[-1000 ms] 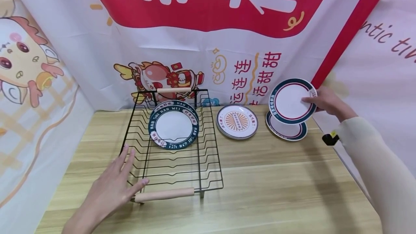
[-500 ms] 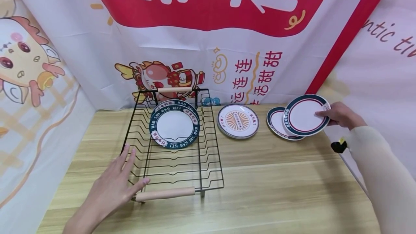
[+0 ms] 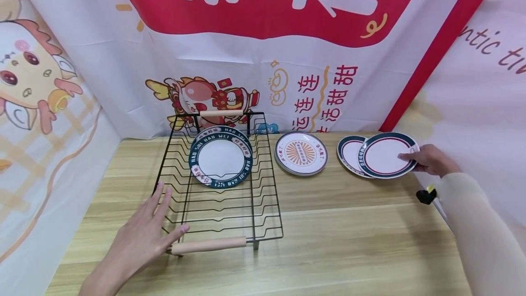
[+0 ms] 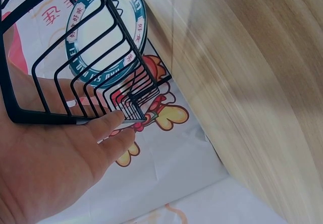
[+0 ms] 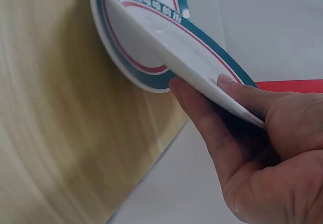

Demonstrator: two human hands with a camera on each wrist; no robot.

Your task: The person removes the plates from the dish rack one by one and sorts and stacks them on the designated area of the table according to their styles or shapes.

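Note:
At the right, my right hand (image 3: pixel 433 160) pinches the edge of a white plate (image 3: pixel 386 155) with a teal rim and red ring, thumb on top and fingers beneath. This plate is tilted and overlaps a similar teal-rimmed plate (image 3: pixel 348 152) on the table; the right wrist view (image 5: pixel 166 37) shows its thin edge. My left hand (image 3: pixel 141 232) rests at the near left corner of a black wire dish rack (image 3: pixel 218 218) with wooden handles. Its fingers are straight and spread along the side wires. Teal-rimmed plates with lettering (image 3: pixel 219 161) stand leaning in the rack's far slots.
White plates with an orange sunburst (image 3: pixel 301 153) lie stacked between the rack and the teal-rimmed plates. Printed cloth (image 3: pixel 230 58) hangs behind the wooden table (image 3: pixel 328 241) and along both sides. A small black object (image 3: pixel 426 194) is at my right wrist.
My right hand has moved the held plate rightward and down, from above the teal-rimmed plate to low over its right side. The left hand and the rack have stayed put.

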